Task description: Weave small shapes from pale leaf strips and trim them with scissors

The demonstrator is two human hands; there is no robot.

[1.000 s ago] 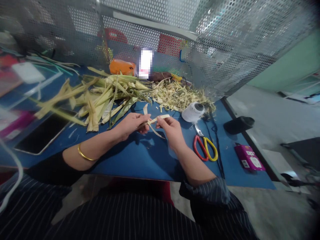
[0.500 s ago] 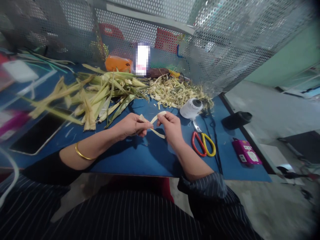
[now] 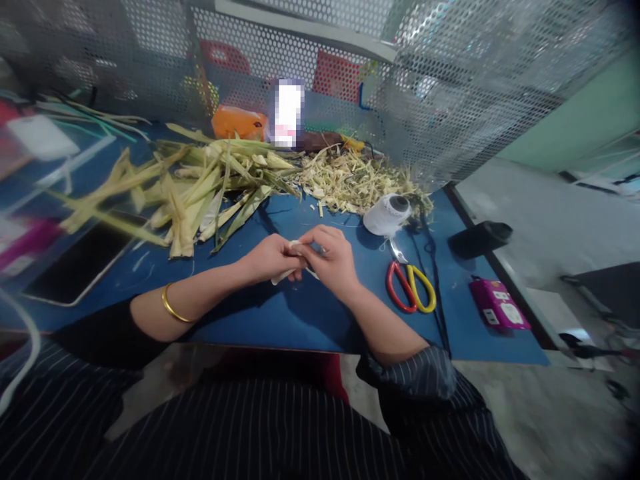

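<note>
Above the blue table, my left hand and my right hand meet, fingers pinched closed on one pale strip of plant leaf. It looks like corn husk. Most of the strip is hidden behind my fingers; short pieces show below each hand. Beyond my hands lies a heap of long leaves, with a pile of short trimmings to its right. A white thread spool lies tilted beyond my right hand. Scissors with one red and one yellow handle rest to that hand's right.
A perforated metal screen closes off the table's back. A dark flat phone-like slab lies at left, partly under leaves. At right are a black cylinder and a purple packet. An orange pouch stands by a blurred-out bright screen.
My hands have come together, and the loop of strip that showed between them is now mostly covered by my fingers. The view has shifted slightly.
</note>
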